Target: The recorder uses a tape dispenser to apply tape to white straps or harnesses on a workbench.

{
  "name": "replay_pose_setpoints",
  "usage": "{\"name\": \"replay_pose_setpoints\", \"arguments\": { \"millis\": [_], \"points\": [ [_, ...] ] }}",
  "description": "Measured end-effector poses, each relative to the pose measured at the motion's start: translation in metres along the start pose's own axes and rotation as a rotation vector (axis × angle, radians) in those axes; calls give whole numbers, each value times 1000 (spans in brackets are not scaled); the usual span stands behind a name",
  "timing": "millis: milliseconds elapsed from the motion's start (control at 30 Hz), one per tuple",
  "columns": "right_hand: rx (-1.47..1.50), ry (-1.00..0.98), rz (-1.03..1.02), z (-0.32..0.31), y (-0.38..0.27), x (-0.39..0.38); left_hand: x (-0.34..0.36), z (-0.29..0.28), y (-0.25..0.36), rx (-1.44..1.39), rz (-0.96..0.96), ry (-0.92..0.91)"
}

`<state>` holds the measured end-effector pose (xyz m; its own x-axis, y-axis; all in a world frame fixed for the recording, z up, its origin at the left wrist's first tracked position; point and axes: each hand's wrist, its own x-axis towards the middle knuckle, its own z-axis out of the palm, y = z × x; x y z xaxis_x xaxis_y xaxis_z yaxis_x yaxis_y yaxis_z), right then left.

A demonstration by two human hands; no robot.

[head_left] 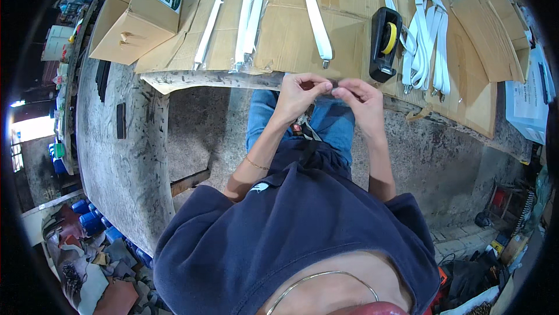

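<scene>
My left hand [296,98] and my right hand [364,101] meet at the front edge of the cardboard-covered worktop [349,0], fingertips pinched around something too small to make out. Just above them lies a white elastic strap [311,6] with a metal clip at its end. Further left are white straps in clear plastic [252,18]. A black tape dispenser [378,59] with a yellow roll stands above my right hand, beside a pile of white straps [431,53] with metal clips.
An open cardboard box [131,32] sits at the upper left, another cardboard piece [483,24] and a pale plastic container [527,105] at the right. A worn grey table [119,175] runs down the left, near heaped scraps [93,268]. My legs are under the worktop's edge.
</scene>
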<state>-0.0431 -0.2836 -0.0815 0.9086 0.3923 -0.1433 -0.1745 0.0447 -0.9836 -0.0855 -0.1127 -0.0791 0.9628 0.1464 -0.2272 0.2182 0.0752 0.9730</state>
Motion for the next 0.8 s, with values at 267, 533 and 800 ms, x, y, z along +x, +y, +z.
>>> {"name": "replay_pose_setpoints", "arguments": {
  "millis": [267, 533, 800],
  "points": [
    [8, -115, 13, -1, 22, 26, 4, 4, -22, -343, 87, 84],
    [-801, 15, 103, 15, 30, 99, 11, -13, -41, -47, -9, 245],
    [-352, 36, 2, 15, 41, 66, 17, -21, -38, -297, 21, 236]
  ]
}}
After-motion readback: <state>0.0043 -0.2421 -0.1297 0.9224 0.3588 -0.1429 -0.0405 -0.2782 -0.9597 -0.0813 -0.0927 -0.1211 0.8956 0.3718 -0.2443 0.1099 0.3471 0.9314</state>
